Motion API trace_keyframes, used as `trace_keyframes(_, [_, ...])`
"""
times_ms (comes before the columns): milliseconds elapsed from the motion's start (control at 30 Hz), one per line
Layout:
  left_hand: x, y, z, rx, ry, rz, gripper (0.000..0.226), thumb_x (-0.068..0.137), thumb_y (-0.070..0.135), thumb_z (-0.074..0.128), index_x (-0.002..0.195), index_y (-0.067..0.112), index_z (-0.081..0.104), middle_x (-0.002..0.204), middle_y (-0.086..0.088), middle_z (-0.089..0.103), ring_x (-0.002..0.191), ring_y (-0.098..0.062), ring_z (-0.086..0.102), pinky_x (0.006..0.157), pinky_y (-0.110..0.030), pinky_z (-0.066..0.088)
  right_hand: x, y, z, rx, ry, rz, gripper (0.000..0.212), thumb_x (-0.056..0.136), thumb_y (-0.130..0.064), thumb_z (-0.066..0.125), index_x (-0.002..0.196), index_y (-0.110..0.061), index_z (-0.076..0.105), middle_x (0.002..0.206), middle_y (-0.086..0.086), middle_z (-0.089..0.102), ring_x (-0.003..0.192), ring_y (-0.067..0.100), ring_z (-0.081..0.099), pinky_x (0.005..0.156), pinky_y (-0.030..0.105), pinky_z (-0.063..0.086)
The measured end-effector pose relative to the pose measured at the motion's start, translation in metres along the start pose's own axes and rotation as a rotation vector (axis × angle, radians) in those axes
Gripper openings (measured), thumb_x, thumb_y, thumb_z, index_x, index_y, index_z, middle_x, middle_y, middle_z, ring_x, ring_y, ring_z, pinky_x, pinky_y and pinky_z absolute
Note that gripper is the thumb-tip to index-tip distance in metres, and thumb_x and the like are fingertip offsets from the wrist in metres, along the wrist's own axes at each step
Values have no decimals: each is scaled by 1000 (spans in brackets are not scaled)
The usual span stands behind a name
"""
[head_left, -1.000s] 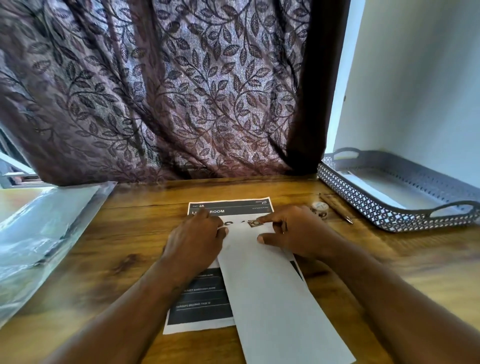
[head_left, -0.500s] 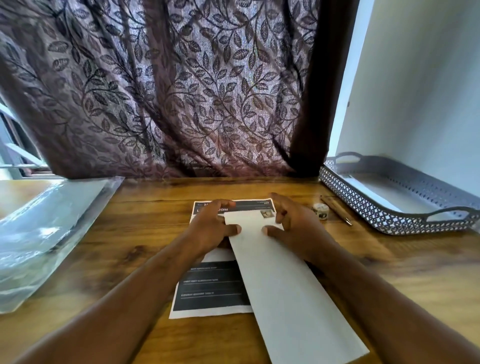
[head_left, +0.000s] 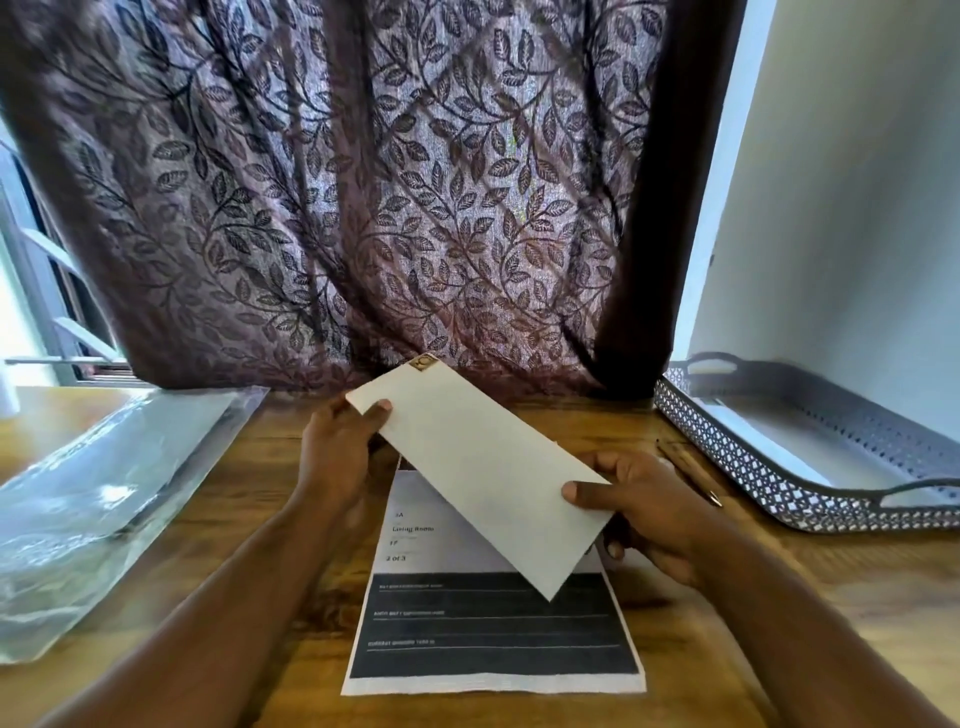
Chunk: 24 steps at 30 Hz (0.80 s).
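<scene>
A long white envelope with a small stamp at its far corner is lifted off the wooden table, slanting from upper left to lower right. My left hand grips its far left end, thumb on top. My right hand pinches the near right end, thumb on the face and fingers underneath. Below the envelope a printed sheet with a dark block and lines of text lies flat on the table.
A grey perforated tray with handles stands at the right against the wall. A pen lies between it and my right hand. Clear plastic sleeves lie at the left. A leaf-patterned curtain hangs behind the table.
The envelope lay on the sheet with both hands at its far end. Now it is raised and turned, my right hand has shifted to its near end, and the view has tilted upward.
</scene>
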<state>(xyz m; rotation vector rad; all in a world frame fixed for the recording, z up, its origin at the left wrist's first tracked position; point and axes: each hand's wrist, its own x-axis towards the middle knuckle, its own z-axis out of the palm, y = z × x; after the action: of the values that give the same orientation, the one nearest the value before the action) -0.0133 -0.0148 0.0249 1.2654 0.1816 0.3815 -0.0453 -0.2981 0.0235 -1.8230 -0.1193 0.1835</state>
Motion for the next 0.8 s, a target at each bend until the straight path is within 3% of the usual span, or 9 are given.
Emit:
trace_keyframes(67, [-10,-3,7,-154,-138,-164,24,98,18,61,119,8,60,108,-16,75,92,-30,74,64,-39,63,5,4,2,-20,95,-3,24,92,-24,72,113,-12,67,98,9,78,83,28,73,55,28,51])
trace_keyframes(233, [-38,-16,30,-22,-494,-259,28,98,6,57,126,11,58,112,-12,75,99,-33,74,75,-42,63,7,6,9,190,225,0,16,95,-12,68,108,-5,64,106,12,74,85,30,76,60,31,60])
trace_keyframes(400, [-45,-26,33,87,-496,-217,40,94,-3,61,132,10,55,111,-10,76,98,-31,74,79,-43,62,9,5,12,277,188,36,16,96,-2,63,112,-1,62,112,15,72,84,34,77,76,41,63])
trace_keyframes(533, [-49,-23,35,120,-520,-197,41,94,1,62,134,10,53,113,-9,75,101,-31,73,89,-50,59,3,3,9,245,206,64,19,95,-5,66,113,-2,60,109,13,73,82,32,77,71,38,64])
trace_keyframes(700, [-71,-15,45,150,-750,-226,48,87,18,68,132,19,52,117,-13,73,106,-35,71,96,-52,55,-13,1,-15,398,310,-8,16,95,-1,64,110,3,63,105,19,75,87,32,76,69,35,63])
trace_keyframes(800, [-81,-17,53,212,-857,-211,47,88,19,68,133,20,53,119,-11,73,109,-32,70,96,-49,56,-42,-4,-49,573,439,-33,13,94,2,63,107,2,66,96,18,75,70,22,73,65,31,62])
